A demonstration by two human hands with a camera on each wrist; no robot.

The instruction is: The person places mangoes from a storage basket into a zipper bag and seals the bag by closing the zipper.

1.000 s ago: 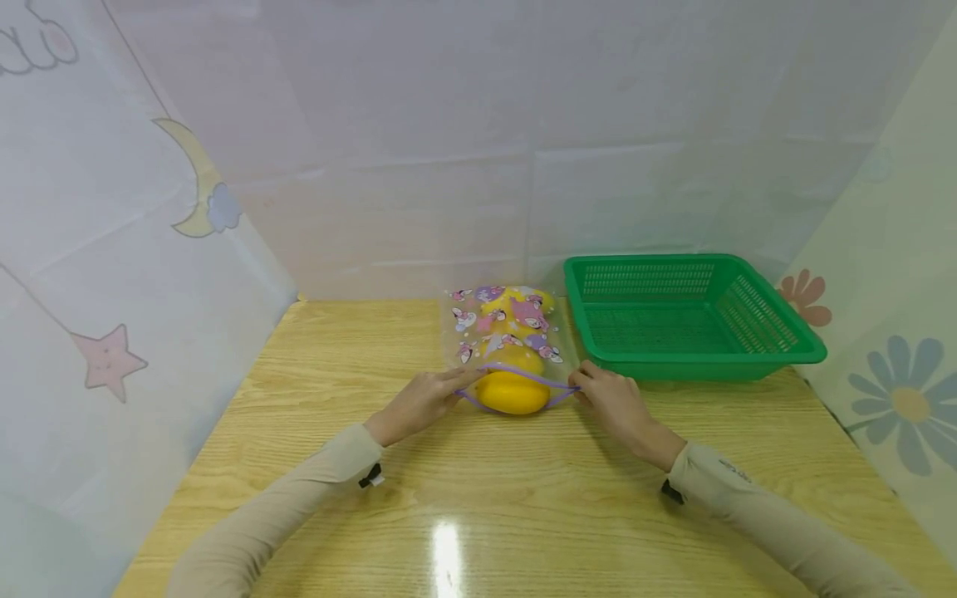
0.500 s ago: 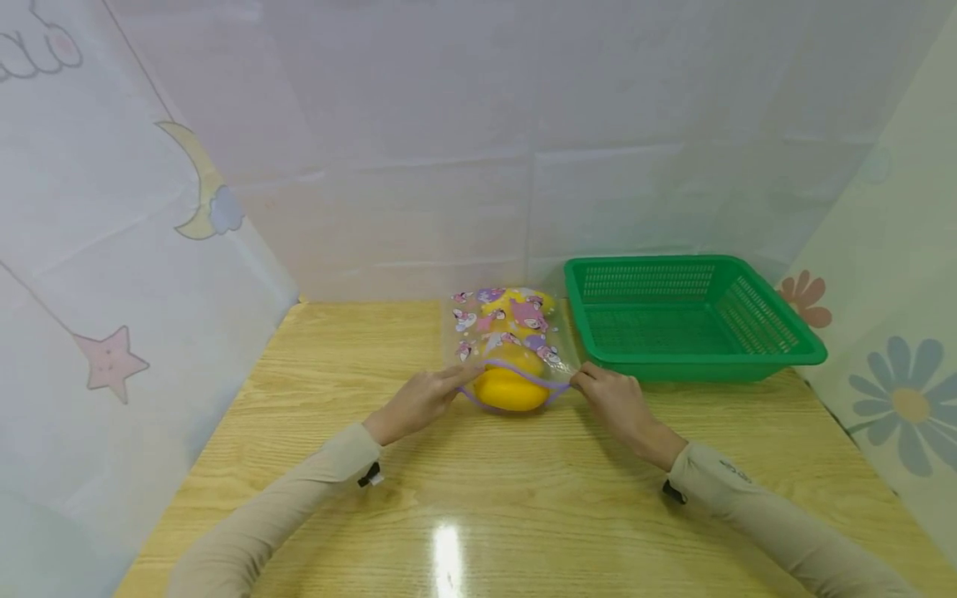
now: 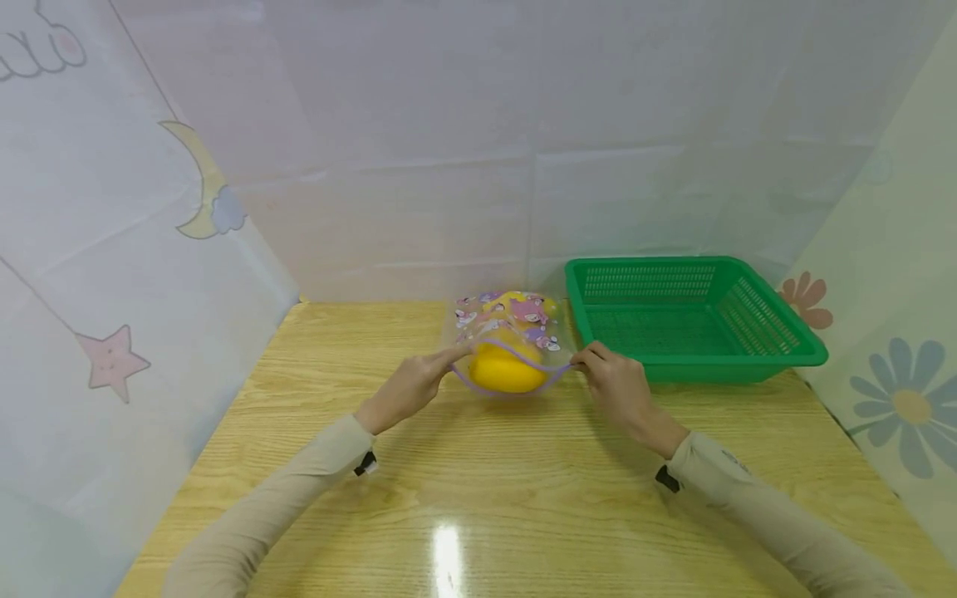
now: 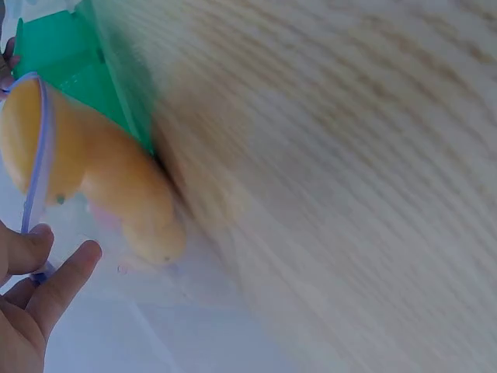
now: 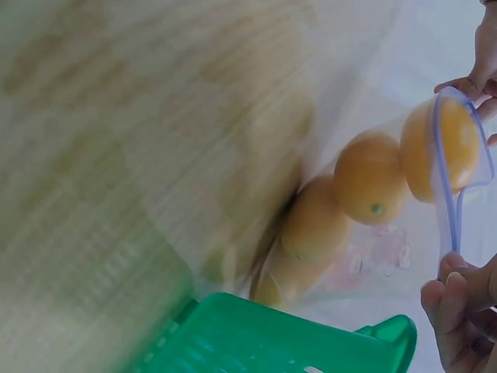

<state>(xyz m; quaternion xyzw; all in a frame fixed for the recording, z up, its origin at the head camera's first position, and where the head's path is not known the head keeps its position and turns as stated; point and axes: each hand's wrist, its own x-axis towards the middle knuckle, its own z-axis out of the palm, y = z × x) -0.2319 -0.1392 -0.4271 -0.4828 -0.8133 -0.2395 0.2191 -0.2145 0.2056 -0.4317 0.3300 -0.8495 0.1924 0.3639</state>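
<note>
A clear zip bag (image 3: pixel 554 337) with pink and purple cartoon prints and a purple zip edge lies on the table at the middle. Several rounded yellow-orange fruits (image 5: pixel 371 177) fill it in a row; their exact kind is unclear. The nearest yellow fruit (image 3: pixel 507 370) sits just inside the gaping mouth. My left hand (image 3: pixel 407 389) pinches the left corner of that mouth between thumb and fingers. At the opposite corner, my right hand (image 3: pixel 619 389) pinches the edge too. In both wrist views the mouth end is lifted off the tabletop.
A green plastic basket (image 3: pixel 699 360) with slotted sides stands right of the bag, close to my right hand. The wooden table (image 3: pixel 478 490) meets a pale back wall cloth (image 3: pixel 419 208) behind the bag. Printed cloth also stands along both sides.
Both hands have raised the bag's mouth and shifted it slightly away from me. Its opening gapes more, and the nearest fruit has moved back with it. The basket has stayed put.
</note>
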